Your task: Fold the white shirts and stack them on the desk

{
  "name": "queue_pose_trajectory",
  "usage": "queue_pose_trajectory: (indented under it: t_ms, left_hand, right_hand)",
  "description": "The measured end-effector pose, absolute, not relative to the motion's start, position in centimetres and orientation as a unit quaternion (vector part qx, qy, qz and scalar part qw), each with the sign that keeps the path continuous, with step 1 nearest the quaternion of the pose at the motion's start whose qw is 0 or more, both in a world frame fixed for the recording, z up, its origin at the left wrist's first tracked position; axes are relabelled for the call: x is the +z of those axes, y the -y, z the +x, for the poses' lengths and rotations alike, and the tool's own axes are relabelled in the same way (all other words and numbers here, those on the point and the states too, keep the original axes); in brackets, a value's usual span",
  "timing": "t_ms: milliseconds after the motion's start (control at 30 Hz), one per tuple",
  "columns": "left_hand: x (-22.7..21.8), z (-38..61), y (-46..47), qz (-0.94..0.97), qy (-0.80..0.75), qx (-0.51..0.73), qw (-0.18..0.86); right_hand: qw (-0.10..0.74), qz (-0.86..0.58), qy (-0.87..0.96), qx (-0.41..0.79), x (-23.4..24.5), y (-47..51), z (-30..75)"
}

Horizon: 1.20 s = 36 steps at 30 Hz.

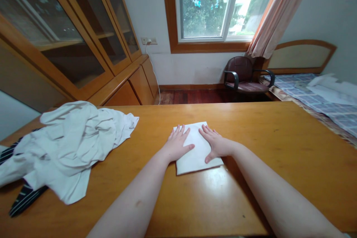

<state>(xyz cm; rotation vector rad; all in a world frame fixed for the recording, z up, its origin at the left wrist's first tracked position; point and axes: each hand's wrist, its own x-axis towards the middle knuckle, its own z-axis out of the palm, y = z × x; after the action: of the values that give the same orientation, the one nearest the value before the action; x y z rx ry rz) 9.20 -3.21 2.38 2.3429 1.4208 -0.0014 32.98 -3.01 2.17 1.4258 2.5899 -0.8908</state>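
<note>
A white cloth folded into a flat, roughly square packet [195, 160] lies on the wooden table [156, 208] in front of me. My left hand [180, 143] rests flat on its left side with the fingers spread. On the right side of the packet my right hand [216, 143] lies palm down, fingers apart as well. Both hands touch the cloth from above and grip nothing. The part of the cloth under my palms is hidden.
A crumpled heap of white cloth [75, 137] covers the table's left part, with a black striped fabric [26, 199] poking out beneath it. Beyond the table stand a glass-door cabinet [117, 63], an armchair [245, 76] and a bed [320, 89].
</note>
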Motion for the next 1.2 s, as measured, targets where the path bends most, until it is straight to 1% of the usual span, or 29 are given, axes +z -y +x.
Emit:
queue_pose_trajectory:
  t_ms: [100, 200, 333, 533, 833, 1000, 1033, 1100, 1200]
  left_hand:
    - [2.6, 8.9, 3.5, 0.831, -0.524, 0.015, 0.186]
    - [3.0, 8.9, 4.4, 0.837, -0.521, 0.022, 0.169]
    - [3.5, 8.9, 5.5, 0.862, -0.461, -0.023, 0.21]
    - [3.5, 8.4, 5.3, 0.854, -0.447, -0.1, 0.246]
    - [3.9, 9.2, 5.5, 0.843, -0.465, -0.118, 0.242]
    - [3.6, 9.2, 5.8, 0.842, -0.477, -0.119, 0.223]
    - [3.4, 9.1, 5.8, 0.842, -0.48, -0.11, 0.221]
    - [3.0, 9.1, 5.7, 0.821, -0.524, -0.075, 0.214]
    - [2.6, 9.1, 5.4, 0.725, -0.665, 0.003, 0.179]
  right_hand:
    - [0.034, 0.465, -0.839, -0.282, 2.5, 3.2, 33.0]
    - [0.024, 0.467, -0.838, -0.282, 2.7, 3.4, 33.0]
    - [0.011, 0.464, -0.84, -0.281, 2.3, 3.4, 33.2]
    - [0.009, 0.444, -0.847, -0.292, 1.6, 2.9, 33.6]
    - [0.022, 0.461, -0.841, -0.282, 2.0, 3.1, 33.1]
    - [0.012, 0.455, -0.845, -0.281, 2.2, 3.3, 33.2]
    - [0.004, 0.45, -0.847, -0.282, 2.2, 3.2, 33.3]
    - [-0.047, 0.47, -0.839, -0.268, 2.0, 3.1, 33.6]
    - [-0.149, 0.587, -0.771, -0.198, 1.7, 2.5, 34.5]
